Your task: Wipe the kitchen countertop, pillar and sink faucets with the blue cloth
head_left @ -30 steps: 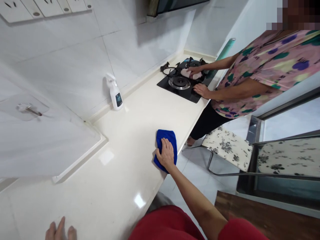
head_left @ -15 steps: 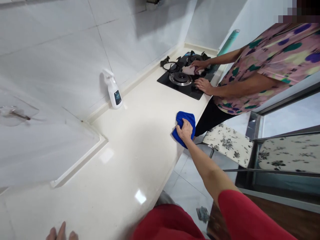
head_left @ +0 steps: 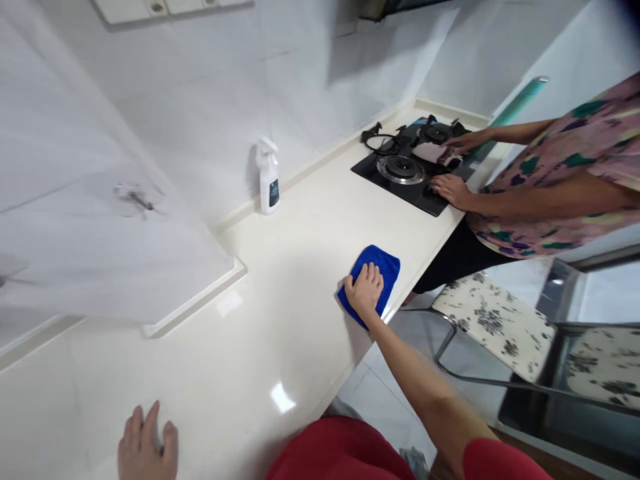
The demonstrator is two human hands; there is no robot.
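You had a white spray bottle (head_left: 269, 177) standing against the tiled wall, well apart from the black gas stove (head_left: 407, 170). A co-worker's hand (head_left: 451, 189) rested on the stove's near edge; a floral-cushioned chair (head_left: 493, 320) stood beside the counter.

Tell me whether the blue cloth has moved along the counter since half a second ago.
Yes. The blue cloth, under the right hand, has slid back from the stove and in from the counter edge it overhung.
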